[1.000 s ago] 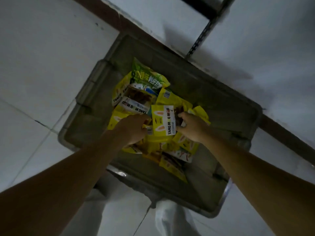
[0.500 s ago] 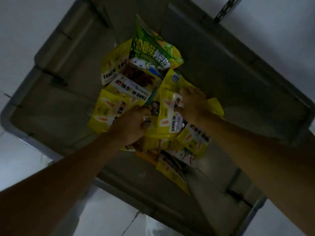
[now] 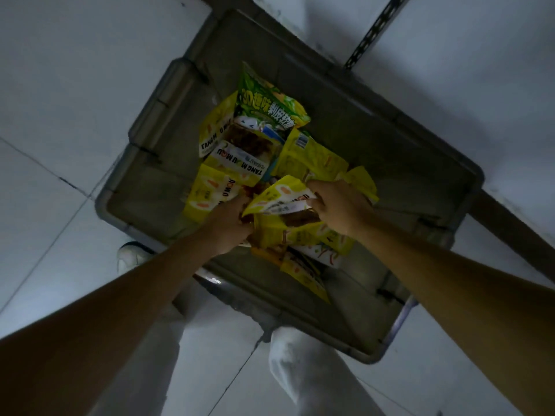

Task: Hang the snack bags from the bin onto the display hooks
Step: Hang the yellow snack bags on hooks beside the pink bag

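Hands [image 3: 228, 226] [image 3: 342, 205] in bin [image 3: 144, 193]; both grip snack bags [image 3: 279, 199].

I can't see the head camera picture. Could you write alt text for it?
Seen from above, a person's right hand pinches a yellow snack bag atop a pile of packets in a grey bin on a pale floor. The left hand reaches into the pile beside it; a green bag lies at the far end.

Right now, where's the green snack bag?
Head view, upper centre: the green bag lies at the far end of the pile inside the grey bin, overlapping the yellow bags just below it in the frame.
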Motion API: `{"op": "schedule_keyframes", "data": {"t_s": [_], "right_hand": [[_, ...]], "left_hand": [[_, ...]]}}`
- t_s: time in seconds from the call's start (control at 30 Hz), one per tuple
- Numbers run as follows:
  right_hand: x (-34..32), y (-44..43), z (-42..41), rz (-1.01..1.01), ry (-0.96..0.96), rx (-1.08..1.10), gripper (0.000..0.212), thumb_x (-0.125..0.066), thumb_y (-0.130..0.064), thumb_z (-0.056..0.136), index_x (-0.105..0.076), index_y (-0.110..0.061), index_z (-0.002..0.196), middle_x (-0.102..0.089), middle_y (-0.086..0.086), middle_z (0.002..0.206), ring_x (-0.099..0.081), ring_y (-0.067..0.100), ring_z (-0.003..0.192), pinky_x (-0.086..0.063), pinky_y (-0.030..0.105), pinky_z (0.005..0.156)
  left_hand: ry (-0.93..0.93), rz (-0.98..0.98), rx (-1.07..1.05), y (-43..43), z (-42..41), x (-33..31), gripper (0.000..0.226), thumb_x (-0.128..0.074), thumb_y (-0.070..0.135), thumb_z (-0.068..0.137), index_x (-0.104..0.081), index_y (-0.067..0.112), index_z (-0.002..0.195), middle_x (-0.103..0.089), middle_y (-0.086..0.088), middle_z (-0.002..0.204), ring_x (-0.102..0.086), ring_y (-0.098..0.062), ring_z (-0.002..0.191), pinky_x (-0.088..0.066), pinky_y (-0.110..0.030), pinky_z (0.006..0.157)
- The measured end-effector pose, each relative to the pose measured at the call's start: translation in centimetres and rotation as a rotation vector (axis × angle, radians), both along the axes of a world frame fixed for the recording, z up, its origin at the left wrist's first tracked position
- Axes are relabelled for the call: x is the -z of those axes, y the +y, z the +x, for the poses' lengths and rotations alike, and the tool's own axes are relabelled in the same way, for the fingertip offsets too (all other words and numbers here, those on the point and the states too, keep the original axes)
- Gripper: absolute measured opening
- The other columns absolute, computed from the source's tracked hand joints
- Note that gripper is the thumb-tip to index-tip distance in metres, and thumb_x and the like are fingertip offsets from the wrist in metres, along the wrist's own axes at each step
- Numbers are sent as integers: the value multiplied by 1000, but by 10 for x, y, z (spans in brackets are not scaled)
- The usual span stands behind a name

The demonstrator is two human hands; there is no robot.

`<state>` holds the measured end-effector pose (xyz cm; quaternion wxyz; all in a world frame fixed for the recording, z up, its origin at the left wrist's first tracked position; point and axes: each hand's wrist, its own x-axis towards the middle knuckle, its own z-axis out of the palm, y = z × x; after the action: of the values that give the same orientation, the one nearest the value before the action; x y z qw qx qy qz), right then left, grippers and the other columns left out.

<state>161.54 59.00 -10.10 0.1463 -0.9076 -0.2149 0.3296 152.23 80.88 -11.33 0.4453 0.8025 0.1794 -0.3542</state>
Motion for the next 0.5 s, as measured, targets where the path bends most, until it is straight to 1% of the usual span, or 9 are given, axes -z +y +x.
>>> {"op": "schedule_keyframes", "data": {"t_s": [0.07,0.1,0.17,0.23,0.27,0.37,0.4,0.47,0.5], "right_hand": [[-10,-2,-9,23,3,102,22,-57,-23,99,-62,-11,116,-69,12,106,-64,29,99,-35,27,66],[-15,-4,-13,44,14,168,19,-59,-24,98,-63,-12,111,-70,11,103,-65,28,97,-40,29,66],[-27,-6,-21,108,57,314,16,-63,-24,95,-64,-14,107,-72,9,103,-68,27,95,-54,38,72],[-47,-7,-30,208,166,493,14,-65,-20,93,-65,-15,106,-73,9,104,-70,25,93,-59,50,75],[-60,-7,-33,260,240,588,13,-66,-18,93,-64,-16,106,-72,10,105,-71,25,94,-60,52,75],[-96,-5,-41,401,467,799,14,-65,-12,94,-60,-16,107,-67,10,113,-69,25,101,-62,44,71],[-112,-4,-43,432,513,829,14,-65,-12,94,-61,-16,106,-67,8,113,-69,22,101,-62,41,69],[-140,1,-47,486,581,876,13,-64,-11,94,-62,-22,103,-68,1,109,-68,16,100,-61,35,65],[-159,4,-49,505,612,894,14,-64,-11,94,-63,-23,103,-68,-1,109,-68,14,99,-61,34,64]], "left_hand": [[23,-19,-126,5,2,-13,51,-63,2,87,-49,14,133,-60,-10,120,-61,-28,103,-52,-38,87],[43,-26,-168,8,3,-19,54,-64,2,86,-47,16,136,-58,-10,123,-59,-29,107,-51,-37,87],[72,-23,-189,14,3,-30,55,-65,6,87,-47,18,137,-56,-8,125,-56,-27,112,-50,-36,89],[102,-20,-184,18,3,-46,52,-68,11,87,-50,17,136,-58,-7,126,-57,-24,112,-50,-37,92],[123,-33,-193,19,2,-54,52,-69,11,86,-52,16,135,-58,-9,127,-57,-23,111,-50,-36,93],[167,-167,-239,15,0,-89,47,-62,0,88,-51,3,133,-57,-20,132,-55,-22,110,-47,-29,88],[166,-202,-256,14,-1,-106,43,-59,-2,90,-52,1,133,-55,-21,134,-54,-26,114,-46,-30,90],[157,-228,-303,14,-4,-137,38,-57,4,94,-54,4,132,-53,-19,136,-52,-31,124,-45,-38,99],[163,-251,-340,15,-6,-157,38,-57,7,95,-54,6,133,-53,-18,135,-53,-31,122,-46,-40,99]]}}
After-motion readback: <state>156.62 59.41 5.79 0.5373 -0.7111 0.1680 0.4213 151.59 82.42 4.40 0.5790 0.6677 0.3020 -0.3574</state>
